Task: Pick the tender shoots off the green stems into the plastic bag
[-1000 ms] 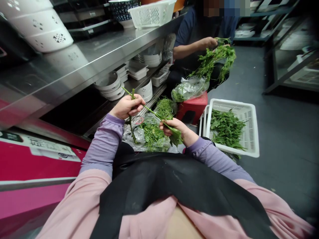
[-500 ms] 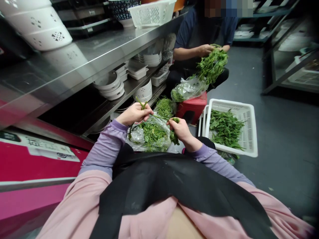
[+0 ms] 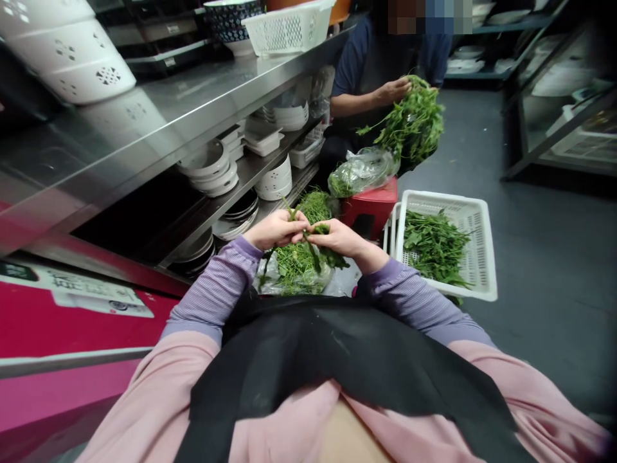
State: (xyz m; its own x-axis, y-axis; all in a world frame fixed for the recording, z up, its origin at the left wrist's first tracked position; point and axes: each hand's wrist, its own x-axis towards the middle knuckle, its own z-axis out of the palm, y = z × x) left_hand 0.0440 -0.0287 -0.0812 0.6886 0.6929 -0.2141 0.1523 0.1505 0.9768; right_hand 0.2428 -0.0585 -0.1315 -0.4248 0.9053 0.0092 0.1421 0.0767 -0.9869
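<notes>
While the left hand [image 3: 276, 230] pinches green stems [image 3: 292, 212] and the right hand [image 3: 339, 238] grips a leafy sprig [image 3: 336, 259], both above the plastic bag [image 3: 271, 269] of greens, a slack fingertip hold could spill loose bits onto that pile!

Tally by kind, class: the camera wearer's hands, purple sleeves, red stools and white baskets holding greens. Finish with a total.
Hands: 2 (left hand, right hand)
Purple sleeves: 2 (left sleeve, right sleeve)
Red stool: 1
White basket: 1
Total: 6
</notes>
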